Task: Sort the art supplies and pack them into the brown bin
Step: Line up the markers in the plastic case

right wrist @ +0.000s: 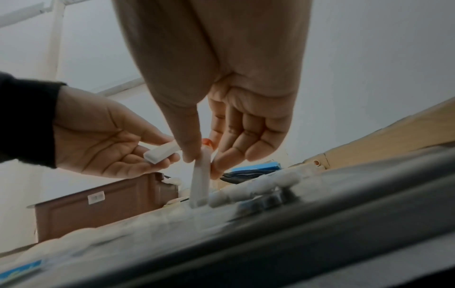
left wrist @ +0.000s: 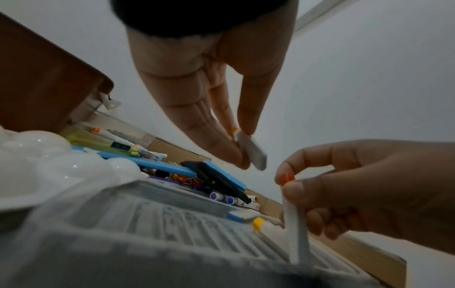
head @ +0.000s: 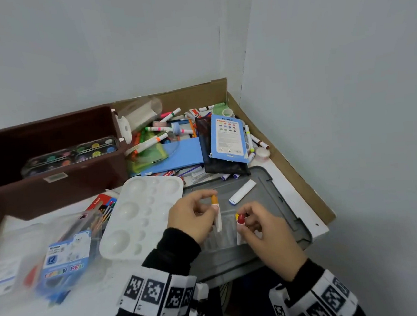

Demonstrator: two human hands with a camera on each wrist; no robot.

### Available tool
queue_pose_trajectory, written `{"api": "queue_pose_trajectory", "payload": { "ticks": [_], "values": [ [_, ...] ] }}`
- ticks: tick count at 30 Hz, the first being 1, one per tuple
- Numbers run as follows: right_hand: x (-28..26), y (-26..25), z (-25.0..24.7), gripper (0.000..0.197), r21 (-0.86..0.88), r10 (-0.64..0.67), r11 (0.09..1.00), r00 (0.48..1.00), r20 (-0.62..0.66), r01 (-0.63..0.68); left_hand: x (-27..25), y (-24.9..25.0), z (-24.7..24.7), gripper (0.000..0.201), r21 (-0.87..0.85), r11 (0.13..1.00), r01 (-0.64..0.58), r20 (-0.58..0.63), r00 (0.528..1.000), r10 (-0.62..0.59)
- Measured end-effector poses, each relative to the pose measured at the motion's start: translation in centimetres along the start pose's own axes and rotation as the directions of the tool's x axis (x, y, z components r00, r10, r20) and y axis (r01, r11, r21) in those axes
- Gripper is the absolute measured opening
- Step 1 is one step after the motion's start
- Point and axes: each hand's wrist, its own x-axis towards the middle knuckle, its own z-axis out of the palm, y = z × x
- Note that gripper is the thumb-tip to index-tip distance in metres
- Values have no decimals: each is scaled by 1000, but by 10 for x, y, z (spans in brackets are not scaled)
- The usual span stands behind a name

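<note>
Right hand [head: 265,225] pinches red-capped marker [head: 241,227] upright on grey lid [head: 277,194]; left hand [head: 192,215] pinches orange-capped marker [head: 216,213], nearer brown bin [head: 53,195].

We read "Ninso" and "COLOR" on the blue marker box [head: 228,136] lying on the black pouch; its finer print is illegible. The clear marker pack [head: 64,258] at the lower left carries "12" and "COLOR PEN". The white sticker [head: 56,177] on the brown bin [head: 53,195] cannot be read.
</note>
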Motion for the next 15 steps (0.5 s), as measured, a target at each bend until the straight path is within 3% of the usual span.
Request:
{"api": "queue_pose_trajectory", "payload": {
  "ticks": [7,11,15],
  "values": [
    [6,2,9,14,-213,0,977,997,-71,-15,-5,-6,1,30,7,1000,20,0,1000,-20],
    [8,7,9,45,-470,2,882,999,-32,-17,-6,-12,4,27,16,999,47,13,999,-47],
    [6,10,6,44,-493,-1,870,999,33,17,-7,-18,10,25,39,997,63,37,997,-65]
  ]
}}
